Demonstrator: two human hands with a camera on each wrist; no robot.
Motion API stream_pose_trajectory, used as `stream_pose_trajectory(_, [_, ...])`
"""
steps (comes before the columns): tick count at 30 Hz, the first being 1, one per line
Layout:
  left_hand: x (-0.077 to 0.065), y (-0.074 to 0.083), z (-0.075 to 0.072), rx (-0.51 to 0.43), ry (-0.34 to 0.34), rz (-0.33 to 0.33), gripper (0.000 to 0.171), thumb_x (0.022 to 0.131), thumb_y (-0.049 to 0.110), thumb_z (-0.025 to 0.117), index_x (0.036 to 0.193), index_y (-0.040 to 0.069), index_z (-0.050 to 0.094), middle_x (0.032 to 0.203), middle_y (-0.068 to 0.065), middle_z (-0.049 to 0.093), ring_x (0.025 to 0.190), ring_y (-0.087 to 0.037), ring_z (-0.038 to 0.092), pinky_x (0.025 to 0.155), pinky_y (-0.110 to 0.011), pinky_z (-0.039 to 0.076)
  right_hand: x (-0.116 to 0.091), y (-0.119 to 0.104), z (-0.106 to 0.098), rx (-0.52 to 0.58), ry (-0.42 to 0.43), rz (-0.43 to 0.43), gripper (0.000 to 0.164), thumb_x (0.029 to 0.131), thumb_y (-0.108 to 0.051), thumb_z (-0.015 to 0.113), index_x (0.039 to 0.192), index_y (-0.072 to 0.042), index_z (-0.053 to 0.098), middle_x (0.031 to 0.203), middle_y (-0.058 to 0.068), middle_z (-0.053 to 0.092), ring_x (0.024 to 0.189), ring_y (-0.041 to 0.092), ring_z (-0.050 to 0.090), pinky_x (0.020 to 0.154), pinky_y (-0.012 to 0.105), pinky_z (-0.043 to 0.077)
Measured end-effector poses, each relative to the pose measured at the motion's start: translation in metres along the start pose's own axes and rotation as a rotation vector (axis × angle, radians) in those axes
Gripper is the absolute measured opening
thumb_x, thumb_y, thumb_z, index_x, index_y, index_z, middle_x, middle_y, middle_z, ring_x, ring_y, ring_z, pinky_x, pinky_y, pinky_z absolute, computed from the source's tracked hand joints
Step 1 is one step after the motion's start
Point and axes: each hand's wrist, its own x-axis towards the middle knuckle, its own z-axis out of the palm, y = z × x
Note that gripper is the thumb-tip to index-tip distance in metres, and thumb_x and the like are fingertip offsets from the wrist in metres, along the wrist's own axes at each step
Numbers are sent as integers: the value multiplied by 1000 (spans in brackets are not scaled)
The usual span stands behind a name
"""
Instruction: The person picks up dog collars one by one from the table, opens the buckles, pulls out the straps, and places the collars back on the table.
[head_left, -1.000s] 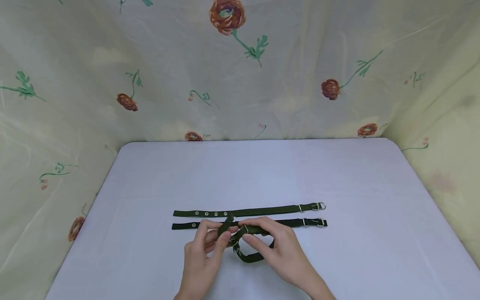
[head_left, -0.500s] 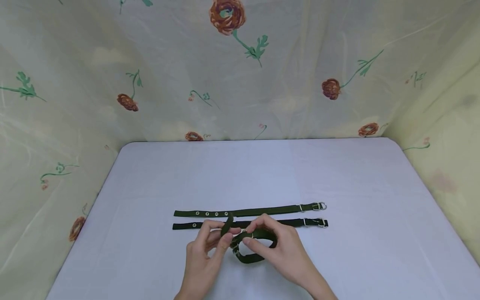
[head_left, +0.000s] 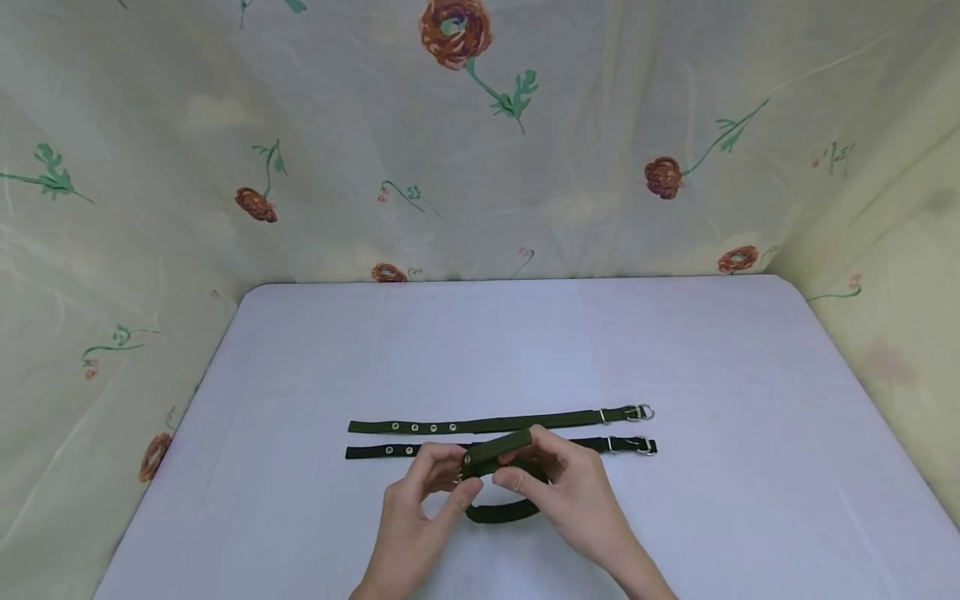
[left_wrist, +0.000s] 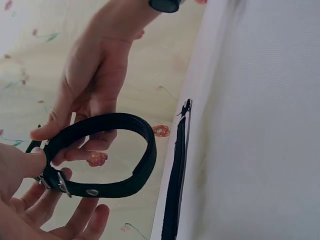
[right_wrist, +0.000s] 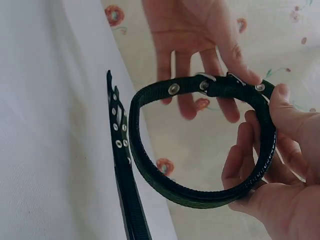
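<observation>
A dark green collar (head_left: pixel 504 513) with metal eyelets is bent into a closed loop between my hands, above the table. My left hand (head_left: pixel 420 508) pinches it at the buckle (left_wrist: pixel 64 184), thumb on the near side. On the other side, my right hand (head_left: pixel 573 492) grips the band and the strap's free end between thumb and fingers. In the right wrist view the strap runs through the buckle (right_wrist: pixel 204 82), with one eyelet (right_wrist: pixel 173 89) showing on the loop. Fingertips partly cover the buckle area in the head view.
Two more straps lie straight on the white table (head_left: pixel 300 358) beyond my hands: a dark green collar (head_left: pixel 532 421) and a blacker collar (head_left: pixel 592 445), partly hidden. Both have eyelets at the left and buckles at the right. Flowered cloth (head_left: pixel 570 192) hangs behind and beside the table.
The strap's free end, upright by my left fingers before, now lies over to the right along the loop, at my right fingers. The loop has turned slightly; the two flat collars stay put.
</observation>
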Motion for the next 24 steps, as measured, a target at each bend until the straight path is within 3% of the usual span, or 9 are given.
stream_pose_trajectory(6, [0, -1, 2, 50, 29, 16, 31, 96, 13, 81, 121, 22, 66, 108, 10, 82, 99, -3, 74, 94, -30, 62, 0, 0, 0, 68, 16, 6, 20, 94, -15, 83, 112, -13, 74, 108, 5, 78, 102, 5, 75, 90, 25, 63])
stream_pose_trajectory(13, [1, -3, 2, 57, 100, 36, 33, 91, 10, 84, 118, 21, 69, 101, 13, 83, 102, -4, 74, 96, -31, 60, -2, 2, 5, -87, 47, -52, 20, 98, -22, 80, 118, -26, 79, 114, -9, 82, 104, 1, 72, 95, 28, 59])
stream_pose_trajectory(18, [1, -1, 0, 67, 60, 27, 28, 91, 18, 86, 113, 26, 71, 103, 15, 82, 94, -2, 74, 90, -28, 58, -3, 1, 10, -103, 21, -125, 25, 99, -21, 79, 123, -28, 79, 121, -11, 81, 109, 2, 71, 94, 28, 56])
stream_pose_trajectory(24, [2, -2, -3, 156, 36, 153, 26, 92, 25, 86, 113, 29, 72, 109, 18, 79, 97, -2, 75, 91, -30, 60, -5, -2, 11, -129, 26, -161, 21, 101, -21, 77, 121, -29, 77, 117, -13, 81, 108, 2, 72, 95, 29, 57])
